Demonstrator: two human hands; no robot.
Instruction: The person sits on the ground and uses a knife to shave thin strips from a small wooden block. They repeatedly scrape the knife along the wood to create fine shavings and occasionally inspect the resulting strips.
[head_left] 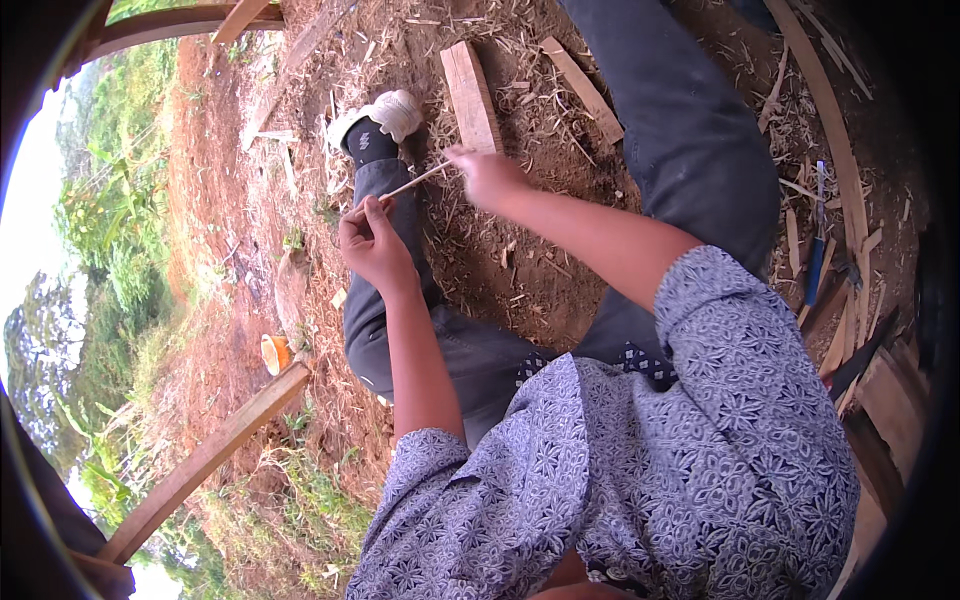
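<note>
My left hand (372, 240) pinches the near end of a thin pale stick (418, 180), a sliver of split wood or bamboo. My right hand (487, 176) grips its far end, fingers closed around it. The stick spans the gap between both hands above my outstretched left leg (385, 300) in dark trousers, with a dark sock and a white shoe (385, 115). My right leg (690, 140) bends up on the right. Both arms come out of blue-and-white patterned short sleeves.
A short flat wooden plank (472, 95) lies on the red dirt beyond my hands, another strip (583, 90) beside it. A blue-handled tool (817, 255) and wood offcuts lie at right. A long beam (215, 455) runs at lower left near an orange cup (276, 353).
</note>
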